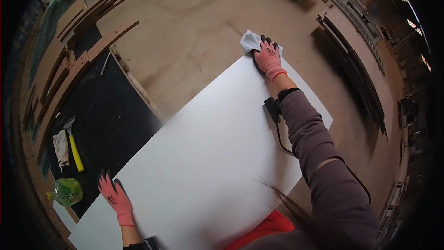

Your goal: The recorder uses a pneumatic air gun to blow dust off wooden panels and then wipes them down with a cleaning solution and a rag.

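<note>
Right hand: your right hand (268, 59) is stretched to the far corner of the white panel (208, 157), fingers pressed flat on a white cloth (250, 41), pinning it so it drags along the surface rather than bunching.
Cloth: it sits at the panel's far corner, partly over the edge and half under your glove.
Left hand: your left hand (116, 197) lies open, fingers spread, on the near-left edge of the panel, gripping nothing; I judge it braces the board against the push of the other arm.
Panel: it lies flat on the brown worktable (194, 14), slanting away from you.
Off to the left: a yellow-handled scraper (73, 146), a rag (60, 149) and a green plastic bottle (67, 191) rest on the dark surface (111, 120), well apart from both hands.
</note>
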{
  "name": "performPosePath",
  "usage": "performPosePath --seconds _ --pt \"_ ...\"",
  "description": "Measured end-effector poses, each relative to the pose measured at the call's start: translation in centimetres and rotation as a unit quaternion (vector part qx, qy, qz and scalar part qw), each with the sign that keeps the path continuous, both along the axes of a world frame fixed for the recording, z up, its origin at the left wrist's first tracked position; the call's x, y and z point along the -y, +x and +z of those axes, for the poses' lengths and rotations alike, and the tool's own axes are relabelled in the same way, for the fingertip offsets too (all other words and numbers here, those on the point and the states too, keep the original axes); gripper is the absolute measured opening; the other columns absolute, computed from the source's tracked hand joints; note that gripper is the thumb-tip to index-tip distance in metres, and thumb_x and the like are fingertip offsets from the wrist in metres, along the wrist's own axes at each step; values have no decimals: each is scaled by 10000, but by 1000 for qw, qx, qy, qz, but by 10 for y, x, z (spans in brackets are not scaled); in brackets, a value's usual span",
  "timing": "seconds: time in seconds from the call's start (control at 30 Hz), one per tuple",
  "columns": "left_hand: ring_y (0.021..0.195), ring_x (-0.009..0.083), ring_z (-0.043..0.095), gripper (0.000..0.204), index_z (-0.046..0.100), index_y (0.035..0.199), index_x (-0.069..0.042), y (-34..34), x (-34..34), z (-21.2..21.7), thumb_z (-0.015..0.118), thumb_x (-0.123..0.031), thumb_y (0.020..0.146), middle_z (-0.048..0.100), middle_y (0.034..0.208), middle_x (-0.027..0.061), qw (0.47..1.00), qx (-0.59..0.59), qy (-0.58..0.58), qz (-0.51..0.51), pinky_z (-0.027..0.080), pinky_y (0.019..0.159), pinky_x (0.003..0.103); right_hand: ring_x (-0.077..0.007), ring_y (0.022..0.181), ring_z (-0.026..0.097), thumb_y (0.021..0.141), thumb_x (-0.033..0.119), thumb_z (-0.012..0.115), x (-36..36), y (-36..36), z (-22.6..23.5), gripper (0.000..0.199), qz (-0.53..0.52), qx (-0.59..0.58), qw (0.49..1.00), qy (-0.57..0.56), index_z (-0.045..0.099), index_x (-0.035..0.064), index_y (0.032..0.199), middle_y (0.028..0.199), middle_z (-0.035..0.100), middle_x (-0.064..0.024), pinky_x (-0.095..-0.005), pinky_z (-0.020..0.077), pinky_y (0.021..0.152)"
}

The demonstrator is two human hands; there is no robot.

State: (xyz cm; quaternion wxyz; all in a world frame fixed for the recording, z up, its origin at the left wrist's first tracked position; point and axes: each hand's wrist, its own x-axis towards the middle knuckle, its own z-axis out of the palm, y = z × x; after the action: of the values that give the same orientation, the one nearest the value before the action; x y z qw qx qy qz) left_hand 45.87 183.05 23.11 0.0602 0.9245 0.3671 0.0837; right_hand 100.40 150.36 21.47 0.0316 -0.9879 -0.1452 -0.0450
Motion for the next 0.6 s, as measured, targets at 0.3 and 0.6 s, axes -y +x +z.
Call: performPosePath --seconds 0.3,0.6 --pt "1290 327 306 403 412 1288 3 -5 -2 -12 420 -140 912 389 1367 157 998 -43 28 37 144 1101 457 -321 1144 453 813 276 530 -18 -51 15 446 69 -49 988 132 501 -29 1137 1172 513 -198 -409 265 1028" --pt "1298 335 290 413 409 1291 9 -2 -7 -16 419 -163 916 370 1381 166 999 -36 23 30 138 1101 465 -345 1065 462 761 219 565 -115 -279 42 401 410 -192 807 379 505 -35 1066 1104 505 -213 -454 299 981"
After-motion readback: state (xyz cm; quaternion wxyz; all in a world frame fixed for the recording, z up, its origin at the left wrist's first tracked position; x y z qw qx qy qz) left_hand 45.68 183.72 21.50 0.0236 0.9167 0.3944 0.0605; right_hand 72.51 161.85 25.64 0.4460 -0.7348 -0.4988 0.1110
